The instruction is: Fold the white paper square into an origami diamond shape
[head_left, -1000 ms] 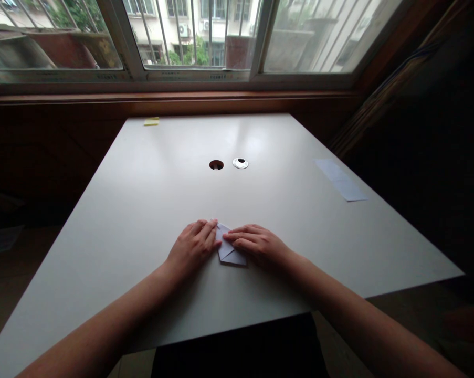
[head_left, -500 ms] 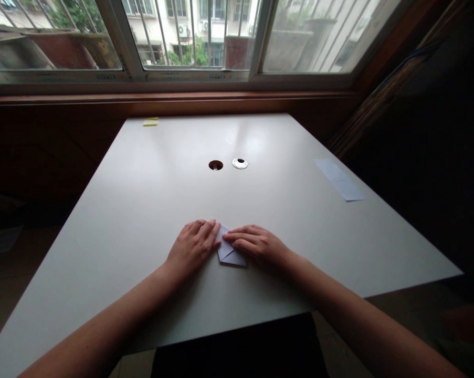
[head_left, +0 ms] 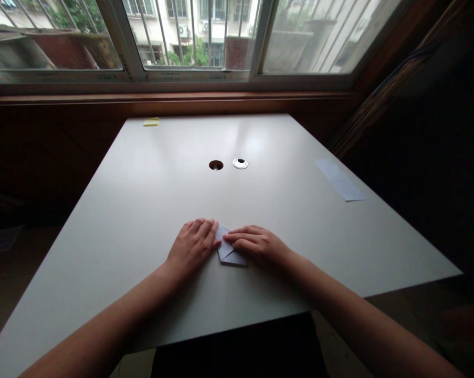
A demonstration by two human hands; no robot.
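Observation:
A small folded piece of pale paper [head_left: 228,251] lies on the white table [head_left: 169,178] near its front edge. My left hand [head_left: 192,245] rests on the paper's left side, its fingers held together and pressing down on the fold. My right hand [head_left: 257,244] covers the right side, and its fingertips meet the left hand's at the paper's upper corner. Both hands hide part of the paper, so only a pointed middle section shows between them.
A round cable hole [head_left: 216,165] and its loose white cap [head_left: 240,163] sit mid-table. A flat strip of paper [head_left: 340,179] lies near the right edge. A yellow sticky pad [head_left: 150,122] is at the far left corner. A barred window runs behind the table.

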